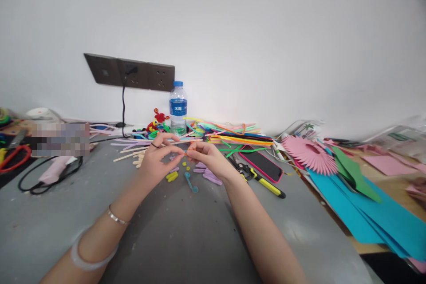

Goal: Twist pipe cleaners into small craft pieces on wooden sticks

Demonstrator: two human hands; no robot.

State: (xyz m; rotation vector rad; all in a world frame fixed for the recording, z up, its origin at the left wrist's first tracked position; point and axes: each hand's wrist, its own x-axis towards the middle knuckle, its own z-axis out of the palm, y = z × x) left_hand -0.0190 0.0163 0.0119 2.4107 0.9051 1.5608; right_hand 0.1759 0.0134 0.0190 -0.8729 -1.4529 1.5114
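My left hand [156, 159] and my right hand [211, 159] meet above the grey table, thumbs and fingertips pinched together. Between them is a small orange piece [185, 154], perhaps pipe cleaner; the fingers hide most of it. Just below, on the table, lie short yellow pieces [172, 176], a blue piece with curled ends [191, 183] and several lilac pieces [212, 176]. Long pipe cleaners [239, 139] in many colours are heaped behind my right hand. Pale stems [128, 150] fan out past my left hand.
A water bottle [178, 108] stands against the wall beside a red figure [159, 116]. Yellow-black pliers [266, 183] and a phone [262, 164] lie right. Further right are a pink paper fan [309, 154] and blue sheets [353, 206]. A pink corded tool [55, 171] lies left, near red-handled scissors [16, 159].
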